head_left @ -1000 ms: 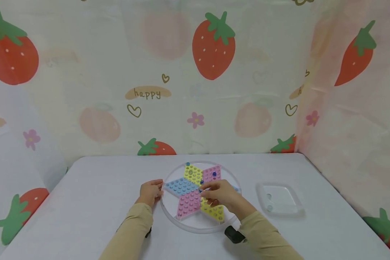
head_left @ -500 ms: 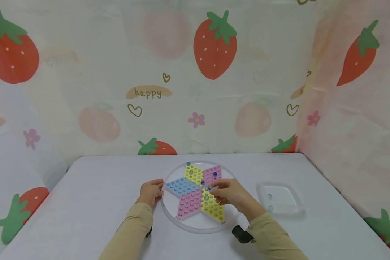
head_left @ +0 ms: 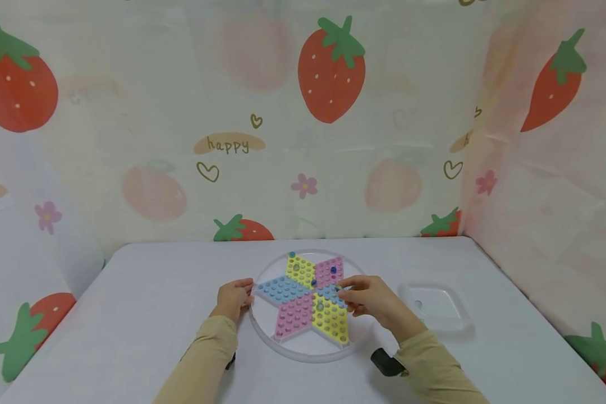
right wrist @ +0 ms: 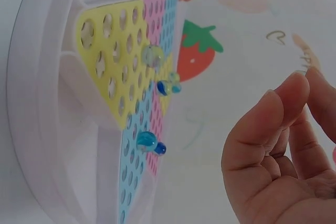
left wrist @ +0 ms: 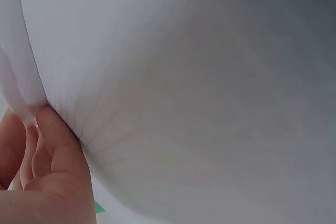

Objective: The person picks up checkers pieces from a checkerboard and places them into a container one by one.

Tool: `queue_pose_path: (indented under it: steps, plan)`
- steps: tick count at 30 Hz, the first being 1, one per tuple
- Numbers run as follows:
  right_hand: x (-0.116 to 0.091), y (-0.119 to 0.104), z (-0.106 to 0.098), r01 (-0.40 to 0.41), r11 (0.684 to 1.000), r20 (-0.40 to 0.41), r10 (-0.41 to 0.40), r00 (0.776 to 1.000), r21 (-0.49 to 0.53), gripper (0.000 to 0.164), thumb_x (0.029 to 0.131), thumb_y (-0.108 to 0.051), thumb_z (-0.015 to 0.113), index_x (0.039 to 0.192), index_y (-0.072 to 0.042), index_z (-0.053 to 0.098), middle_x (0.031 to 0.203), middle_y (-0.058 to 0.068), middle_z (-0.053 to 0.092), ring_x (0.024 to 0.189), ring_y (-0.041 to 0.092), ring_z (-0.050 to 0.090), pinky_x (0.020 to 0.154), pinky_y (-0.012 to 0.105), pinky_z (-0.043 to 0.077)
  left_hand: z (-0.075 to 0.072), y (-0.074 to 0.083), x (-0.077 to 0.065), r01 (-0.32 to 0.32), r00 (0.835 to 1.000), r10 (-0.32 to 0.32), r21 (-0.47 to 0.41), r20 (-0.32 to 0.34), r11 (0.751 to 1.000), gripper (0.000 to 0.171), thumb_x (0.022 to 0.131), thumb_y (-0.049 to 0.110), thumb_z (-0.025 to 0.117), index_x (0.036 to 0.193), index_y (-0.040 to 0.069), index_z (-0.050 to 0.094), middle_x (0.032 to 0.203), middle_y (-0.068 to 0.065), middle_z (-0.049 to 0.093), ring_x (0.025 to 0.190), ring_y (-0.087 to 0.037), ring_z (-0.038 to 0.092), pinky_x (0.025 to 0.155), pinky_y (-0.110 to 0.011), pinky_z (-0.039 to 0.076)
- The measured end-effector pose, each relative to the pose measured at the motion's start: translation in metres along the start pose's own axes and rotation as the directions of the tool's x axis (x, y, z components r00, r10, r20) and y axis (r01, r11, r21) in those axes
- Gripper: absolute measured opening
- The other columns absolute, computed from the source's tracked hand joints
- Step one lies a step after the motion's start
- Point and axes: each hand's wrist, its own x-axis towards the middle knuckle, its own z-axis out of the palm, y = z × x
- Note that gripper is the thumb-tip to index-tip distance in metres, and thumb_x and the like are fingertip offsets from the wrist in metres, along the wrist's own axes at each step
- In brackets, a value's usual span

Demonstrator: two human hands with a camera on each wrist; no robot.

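Note:
A white round Chinese checkers board (head_left: 278,348) lies on the table, with a star of yellow, pink and blue sections. My left hand (head_left: 234,297) grips its left rim, also seen close up in the left wrist view. My right hand (head_left: 373,297) hovers over the board's right side. A small blue marble (head_left: 337,289) shows at its fingertips in the head view; the fingertips mostly hide it in the right wrist view. On the board sit several marbles, including a clear one (right wrist: 152,56), a teal one (right wrist: 147,141) and a dark blue one (head_left: 333,270).
A clear plastic tray (head_left: 459,328) stands on the table right of the board, partly behind my right hand. A clear marble (head_left: 418,304) lies in it. A strawberry-patterned cloth (head_left: 333,196) hangs behind the white table (head_left: 146,325).
My right hand has moved to the right across the board, from its centre to the right blue section, the blue marble shifting along at its fingertips. The left hand has stayed at the rim.

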Motion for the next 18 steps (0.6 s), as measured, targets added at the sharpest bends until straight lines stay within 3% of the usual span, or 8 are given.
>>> queue_pose_path:
  steps: [11,18]
  plan:
    - [-0.006,0.000,-0.016,0.004,1.000,-0.036,-0.003,0.999,0.015,0.033,0.093,-0.011,0.065,0.119,0.008,0.060,0.075,0.005,0.059,0.065,0.015,0.054,0.062,0.029,0.049,-0.002,-0.001,0.004,0.016,1.000,-0.016,-0.003,0.017,1.000,0.054,0.084,-0.023,0.049,0.137,-0.010,0.048,0.141,-0.026,0.046,0.128,-0.034,0.046,0.071,-0.025,0.044]
    - [-0.009,0.002,-0.026,0.011,1.000,-0.050,-0.010,0.999,0.024,0.033,0.094,-0.011,0.064,0.119,0.010,0.059,0.075,0.003,0.058,0.064,0.014,0.054,0.061,0.027,0.049,-0.002,0.003,-0.001,0.019,0.999,-0.019,-0.013,0.026,1.000,0.054,0.085,-0.023,0.050,0.137,-0.010,0.047,0.141,-0.025,0.045,0.128,-0.035,0.045,0.071,-0.025,0.044]
